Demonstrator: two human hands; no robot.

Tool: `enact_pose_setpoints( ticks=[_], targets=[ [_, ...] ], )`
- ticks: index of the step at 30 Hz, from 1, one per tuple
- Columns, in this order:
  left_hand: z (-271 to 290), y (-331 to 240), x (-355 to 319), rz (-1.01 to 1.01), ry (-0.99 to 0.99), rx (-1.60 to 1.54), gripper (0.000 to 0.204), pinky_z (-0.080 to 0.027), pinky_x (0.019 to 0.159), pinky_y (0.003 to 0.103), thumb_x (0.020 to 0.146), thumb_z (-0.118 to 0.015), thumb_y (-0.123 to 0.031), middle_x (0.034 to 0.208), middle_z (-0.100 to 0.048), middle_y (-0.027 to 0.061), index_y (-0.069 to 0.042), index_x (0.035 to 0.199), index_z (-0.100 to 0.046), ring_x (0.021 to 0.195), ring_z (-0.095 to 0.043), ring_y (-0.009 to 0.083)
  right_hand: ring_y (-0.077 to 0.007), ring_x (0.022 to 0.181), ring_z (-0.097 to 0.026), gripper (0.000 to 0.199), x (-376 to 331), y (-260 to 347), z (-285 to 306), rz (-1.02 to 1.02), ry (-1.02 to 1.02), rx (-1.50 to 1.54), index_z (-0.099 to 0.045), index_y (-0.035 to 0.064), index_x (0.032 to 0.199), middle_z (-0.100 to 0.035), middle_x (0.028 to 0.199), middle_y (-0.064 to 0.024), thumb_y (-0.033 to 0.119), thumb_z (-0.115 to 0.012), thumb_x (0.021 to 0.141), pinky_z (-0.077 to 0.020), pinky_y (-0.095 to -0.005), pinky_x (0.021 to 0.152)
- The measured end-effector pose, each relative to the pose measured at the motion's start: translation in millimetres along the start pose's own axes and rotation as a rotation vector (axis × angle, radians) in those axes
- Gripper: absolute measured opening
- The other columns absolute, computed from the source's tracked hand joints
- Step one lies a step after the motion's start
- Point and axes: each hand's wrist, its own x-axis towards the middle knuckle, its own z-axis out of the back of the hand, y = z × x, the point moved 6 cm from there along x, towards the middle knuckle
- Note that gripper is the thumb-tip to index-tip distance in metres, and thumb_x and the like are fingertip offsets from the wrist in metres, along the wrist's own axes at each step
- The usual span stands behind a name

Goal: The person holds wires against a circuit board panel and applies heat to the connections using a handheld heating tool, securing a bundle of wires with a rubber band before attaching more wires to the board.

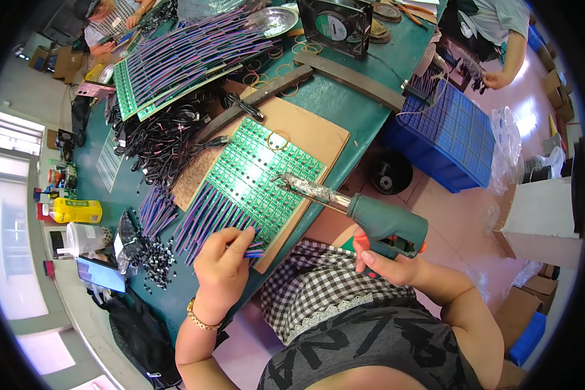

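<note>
My right hand (pixel 396 265) is closed round the handle of a green soldering gun (pixel 390 224). The gun's metal barrel reaches left, its tip over a panel of small green circuit boards (pixel 257 166). At the panel's near left part, my left hand (pixel 222 261) has thumb and forefinger pinched on a wire; its end is hidden by the fingers. Purple and blue wires (pixel 205 221) lie in a row along that side of the panel, beside this hand. A rubber band (pixel 278 140) rests on the panel's far part, and a brown board (pixel 328 133) lies underneath.
Wired panels (pixel 188 58) are stacked at the far left above black cables (pixel 169 130). A fan (pixel 335 29) stands at the back, near metal bars (pixel 351 81). Small black parts (pixel 157 260) and a phone (pixel 101 273) lie left. A blue crate (pixel 445 133) stands right. Two other people work farther off.
</note>
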Motion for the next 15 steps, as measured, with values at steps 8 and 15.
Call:
enact_pose_setpoints(
  ticks=[8,15],
  targets=[
    [-20,-17,-7,-0.201,0.087,0.364,0.027,-0.046,0.059,0.028,0.08,-0.063,-0.014,0.101,-0.068,0.013,0.001,0.102,-0.067,0.075,-0.064,0.0193,-0.02,0.076,-0.065,0.021,-9,-13,-4,0.241,0.127,-0.366,-0.061,-0.0043,0.101,-0.064,0.089,-0.0107,0.001,-0.063,0.081,-0.0511,-0.0295,0.065],
    [-22,-19,-8,-0.163,0.115,0.396,0.025,-0.041,0.055,0.026,0.079,-0.062,-0.008,0.099,-0.068,0.0123,0.002,0.101,-0.068,0.073,-0.062,0.0178,-0.0235,0.072,-0.064,0.03,-25,-13,-15,0.538,0.137,-0.907,-0.062,0.0049,0.102,-0.065,0.084,-0.0071,0.009,-0.066,0.072,-0.0518,-0.0329,0.065]
  ],
)
